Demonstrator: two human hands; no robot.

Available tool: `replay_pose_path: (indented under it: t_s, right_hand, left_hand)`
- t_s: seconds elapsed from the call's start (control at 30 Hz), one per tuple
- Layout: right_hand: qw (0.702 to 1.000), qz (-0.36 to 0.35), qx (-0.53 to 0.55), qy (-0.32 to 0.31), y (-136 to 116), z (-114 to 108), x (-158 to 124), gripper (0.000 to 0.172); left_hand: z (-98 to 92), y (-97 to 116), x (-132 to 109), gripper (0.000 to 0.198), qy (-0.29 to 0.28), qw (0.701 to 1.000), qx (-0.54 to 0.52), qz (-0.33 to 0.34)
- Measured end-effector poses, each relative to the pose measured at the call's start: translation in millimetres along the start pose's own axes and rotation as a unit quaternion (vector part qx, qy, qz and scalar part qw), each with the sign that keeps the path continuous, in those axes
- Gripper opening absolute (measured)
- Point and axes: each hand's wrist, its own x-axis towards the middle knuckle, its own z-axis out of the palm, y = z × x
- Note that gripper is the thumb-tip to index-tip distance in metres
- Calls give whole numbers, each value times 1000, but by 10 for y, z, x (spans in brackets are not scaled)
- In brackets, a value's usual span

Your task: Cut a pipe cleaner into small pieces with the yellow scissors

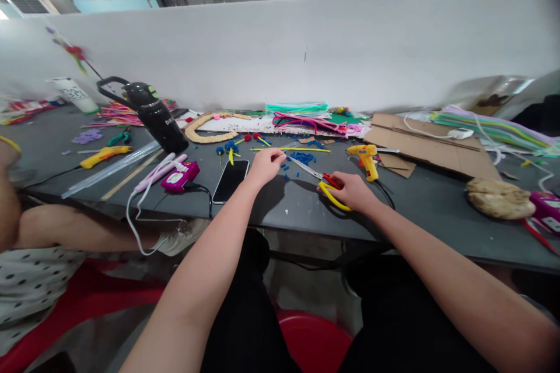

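Around the middle of the tabletop (420, 215), back from the near edge, the scissors (315, 174) are lying in the grip of the right hand (353, 191), blades pointing left and toward the far edge. Right fingers are clamping on the red-and-yellow handles. Left hand (266, 165) is hanging just beside the blade tips, thumb and finger pressing together; can't make out what's between them, too small. Blue bits (304, 157) are lying scattered by the blades. Thin yellow-green stick (315, 150) is lying just beyond.

Going outward: yellow glue gun (370, 162) is lying right of the scissors, cord trailing toward the near edge. Phone (231, 180), screen dark, is lying left of the left hand by the near edge; blue fuzzy cluster (230, 146) is sitting at its far end. Magenta box (180, 176) is sitting left of the phone, pink tool (160, 172) beside it, white cord hanging over the near edge. Black bottle (160, 122) is standing behind those.

Toward the far edge, a tan horseshoe piece (210, 138), a pink-red bundle (310, 122) and a teal bundle (297, 108) are lying. Cardboard (424, 140) is covering part of the far right, striped bundle (499, 128) lying toward the far right corner. Brown lump (499, 198) is sitting near the right end. At the left, a co-worker's leg (87, 226) is showing below the near edge.
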Motion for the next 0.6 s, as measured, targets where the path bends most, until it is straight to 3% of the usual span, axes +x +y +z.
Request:
replay_pose_path:
  t_s: [0.17,0.6]
  right_hand:
    - [1000,5,7,-1,-10,-2,5,34]
    - [997,39,59,19,-29,19,-13,47]
  left_hand:
    - [-4,0,0,19,6,1000,-18,-11]
    - [-34,20,-1,16,11,998,-57,-15]
